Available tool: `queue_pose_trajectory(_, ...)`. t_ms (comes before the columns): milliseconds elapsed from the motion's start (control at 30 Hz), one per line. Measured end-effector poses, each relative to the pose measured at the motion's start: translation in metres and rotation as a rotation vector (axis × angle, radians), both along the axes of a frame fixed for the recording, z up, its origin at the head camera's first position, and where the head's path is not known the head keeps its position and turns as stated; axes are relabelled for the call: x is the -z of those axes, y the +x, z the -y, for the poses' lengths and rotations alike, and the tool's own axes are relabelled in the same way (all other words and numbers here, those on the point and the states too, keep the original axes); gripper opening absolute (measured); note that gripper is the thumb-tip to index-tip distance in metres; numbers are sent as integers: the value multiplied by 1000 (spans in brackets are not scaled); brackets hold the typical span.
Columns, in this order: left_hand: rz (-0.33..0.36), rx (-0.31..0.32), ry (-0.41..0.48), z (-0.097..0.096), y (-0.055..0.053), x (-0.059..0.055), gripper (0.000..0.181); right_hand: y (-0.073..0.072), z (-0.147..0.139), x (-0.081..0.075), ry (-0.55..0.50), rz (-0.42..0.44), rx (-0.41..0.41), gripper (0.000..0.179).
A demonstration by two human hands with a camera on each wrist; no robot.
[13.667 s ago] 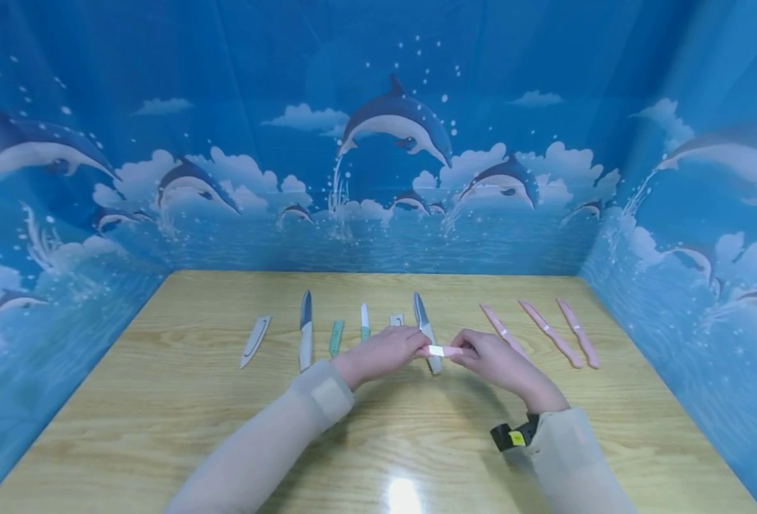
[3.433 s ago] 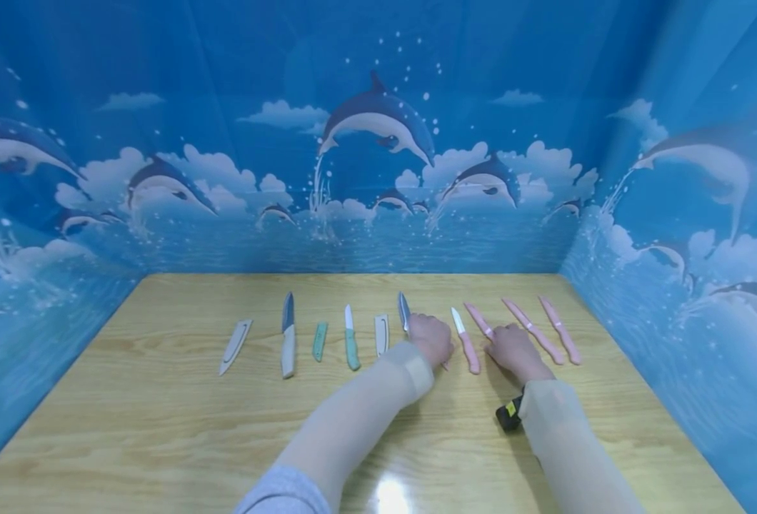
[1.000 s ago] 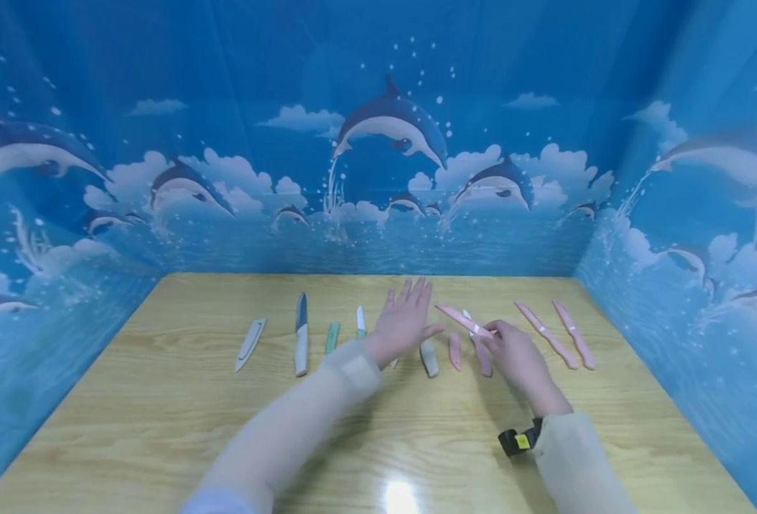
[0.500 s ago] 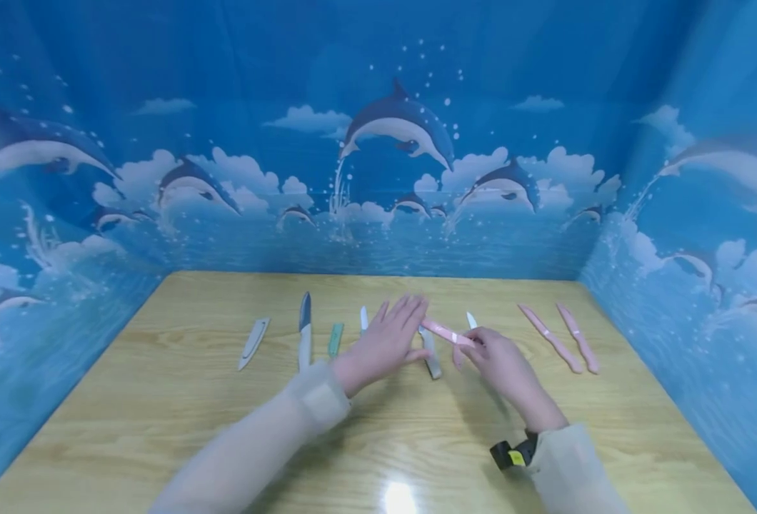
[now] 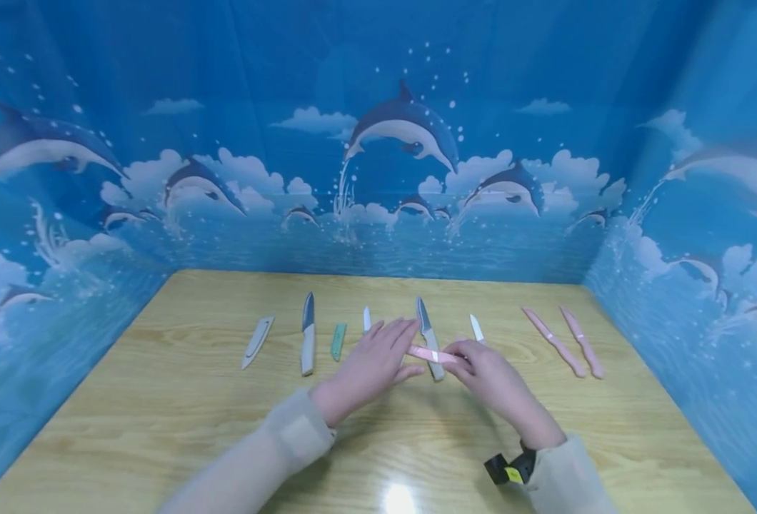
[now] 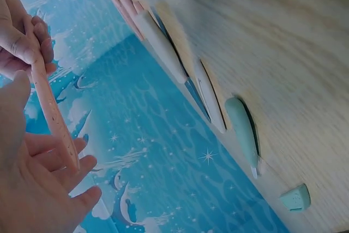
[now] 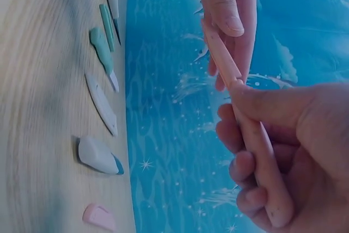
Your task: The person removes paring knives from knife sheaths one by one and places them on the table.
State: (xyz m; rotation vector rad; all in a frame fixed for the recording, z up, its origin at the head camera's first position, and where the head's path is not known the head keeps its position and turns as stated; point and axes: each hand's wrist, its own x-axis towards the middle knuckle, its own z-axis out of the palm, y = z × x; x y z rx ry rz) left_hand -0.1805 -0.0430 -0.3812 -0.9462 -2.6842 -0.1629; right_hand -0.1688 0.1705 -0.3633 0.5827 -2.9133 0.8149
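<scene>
My right hand grips a pink sheathed knife by its handle, fingers curled round it, above the table. The pink sheath still covers the blade and points to my left hand. In the left wrist view that hand's fingers are spread and nearly straight, with the sheath's tip against them and the thumb apart. Below the hands lies a grey-handled knife. A bare white blade shows beyond my right hand, its handle hidden. A loose pink sheath lies on the table in the right wrist view.
Further left are a green sheath, a green-handled knife, a second grey-handled knife and a grey sheath. Two pink sheathed knives lie at the right. A dolphin-print curtain encloses the table's back and sides.
Earlier a pink knife was parted from its sheath and both were laid down. My right hand has since lifted another pink sheathed knife and carried it left to my left hand.
</scene>
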Motion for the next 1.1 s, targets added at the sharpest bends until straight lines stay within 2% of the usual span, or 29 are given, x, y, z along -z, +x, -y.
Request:
queue_pose_trajectory(200,-30,18,-57,-1,9,2,70,6,3,-1,9,-20,-42,16)
queue_pose_trajectory(367,-71,37,-59,-4,16,2,65,11,2,-2,6,-57,-66,16)
queue_pose_trajectory(467,-39,37,-44,-4,20,1,61,14,2,-4,19,-76,-83,16)
queue_pose_trajectory(700,89,24,31,-1,27,-1,44,18,3,-7,50,-75,-129,17)
queue_pose_trajectory(867,120,34,83,2,30,-3,33,20,4,-8,51,-84,-164,18)
queue_pose_trajectory(1100,138,33,99,5,36,-10,33,21,3,-10,46,-73,-182,18)
